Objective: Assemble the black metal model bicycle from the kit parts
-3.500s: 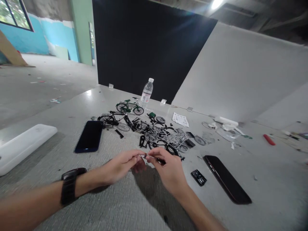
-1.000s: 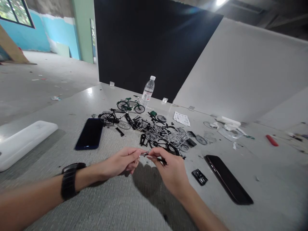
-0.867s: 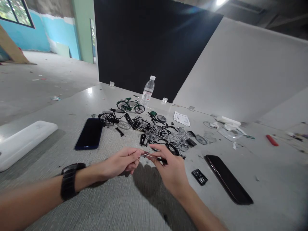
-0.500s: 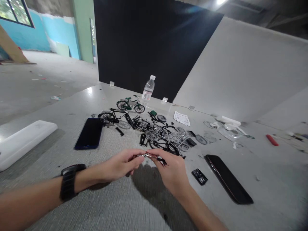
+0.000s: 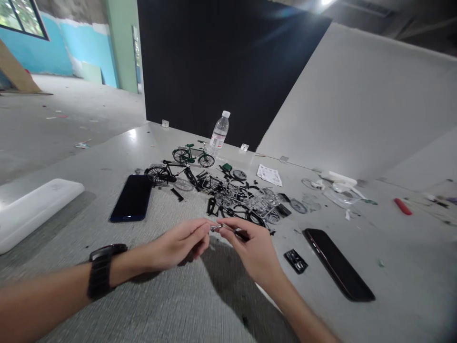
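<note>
- Head view, far left: a white case [image 5: 39, 212] lies on the grey table [image 5: 160, 309].
- Next, a dark-screened phone [image 5: 131, 197] lies flat, with a black model bike [image 5: 171, 172] standing just beside it.
- The left hand [image 5: 182, 243], a black watch [image 5: 100, 272] on its wrist, pinches a silver piece [image 5: 216, 228] between thumb and forefinger.
- The silver piece sits between both hands' fingertips, above the table: small, narrow, shiny, partly covered by fingers, its finer shape too small to tell.
- Beyond it are a clear bottle [image 5: 219, 133] and a heap of black and silver parts [image 5: 243, 197].
- The right hand [image 5: 252, 245] grips a dark rod [image 5: 242, 235], thumb and forefinger reaching the silver piece.
- Farther right: a black tray [image 5: 295, 261], then a larger phone [image 5: 337, 264].
</note>
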Demonstrator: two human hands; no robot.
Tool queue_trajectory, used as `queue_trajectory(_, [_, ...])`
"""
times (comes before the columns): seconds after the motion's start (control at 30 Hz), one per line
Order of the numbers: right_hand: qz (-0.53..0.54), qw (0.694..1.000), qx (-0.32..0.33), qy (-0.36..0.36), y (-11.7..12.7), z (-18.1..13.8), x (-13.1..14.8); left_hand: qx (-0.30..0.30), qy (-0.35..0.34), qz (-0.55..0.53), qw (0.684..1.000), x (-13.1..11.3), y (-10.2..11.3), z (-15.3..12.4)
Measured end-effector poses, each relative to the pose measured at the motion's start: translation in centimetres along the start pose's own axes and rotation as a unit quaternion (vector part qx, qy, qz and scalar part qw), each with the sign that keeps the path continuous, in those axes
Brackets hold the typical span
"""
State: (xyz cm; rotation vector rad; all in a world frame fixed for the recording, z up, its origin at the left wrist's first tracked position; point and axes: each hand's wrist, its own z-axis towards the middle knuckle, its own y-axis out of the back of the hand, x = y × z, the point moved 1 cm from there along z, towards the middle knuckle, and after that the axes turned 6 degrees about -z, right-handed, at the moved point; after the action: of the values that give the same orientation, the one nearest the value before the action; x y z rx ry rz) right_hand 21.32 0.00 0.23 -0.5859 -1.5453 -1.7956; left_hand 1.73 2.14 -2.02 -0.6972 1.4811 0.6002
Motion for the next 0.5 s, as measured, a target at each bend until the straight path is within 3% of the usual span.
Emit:
queue_trajectory(0.3, [0.064, 0.998, 0.024, -0.013, 0.0, 0.18, -0.14, 0.032, -0.018, -0.004, 0.999, 0.36, 0.19, -0.03])
queue_trajectory(0.5, [0.052, 0.999, 0.014, 0.001, 0.17, -0.19, 0.49, 0.037, -0.035, -0.007, 0.999, 0.46, 0.11, -0.21])
